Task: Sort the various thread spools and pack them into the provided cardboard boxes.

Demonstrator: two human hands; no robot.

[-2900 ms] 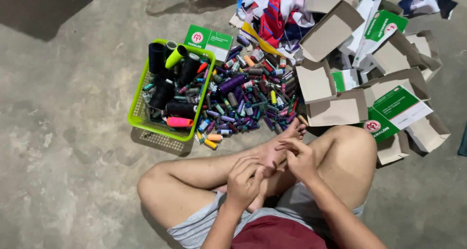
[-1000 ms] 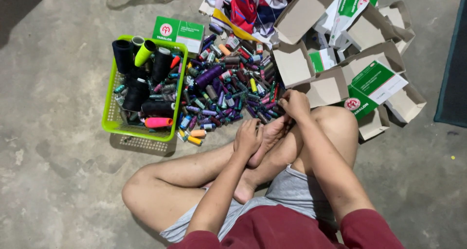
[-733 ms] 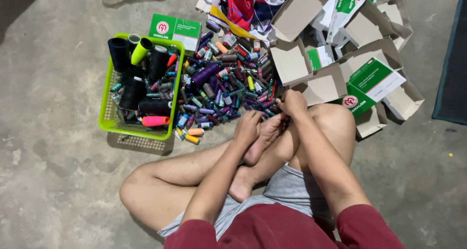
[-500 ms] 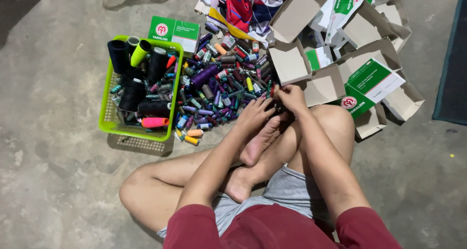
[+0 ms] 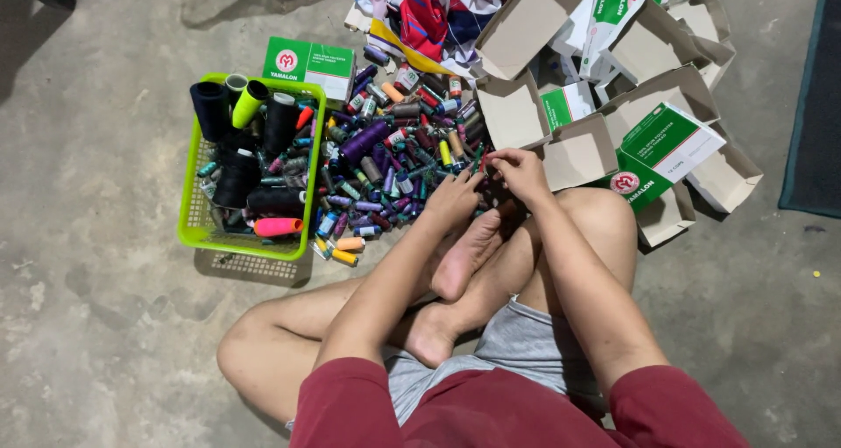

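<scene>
Seated cross-legged on a bare concrete floor (image 5: 105, 325), both hands now at the near edge of the heap of thread spools (image 5: 399, 163). Since a few seconds back, arms stretched forward from above the lap, where the fingers were working together close to the shins; over the last second, left hand also brought up from beside the foot to the pile.

Left hand (image 5: 454, 201) resting palm-down on the spools, fingers loosely spread, nothing clearly held. Right hand (image 5: 519, 172) just beside it, fingertips pinched on something small and dark with a reddish tip at the pile's edge; too small to tell what.

Heap lying between a lime-green plastic basket (image 5: 200, 229), holding larger black and neon cones, and a scatter of opened cardboard boxes (image 5: 578, 155) with green-and-white lids. Crumpled cloth (image 5: 425, 14) beyond the spools. Judged from this: sorting back at the pile, another spool being picked.
</scene>
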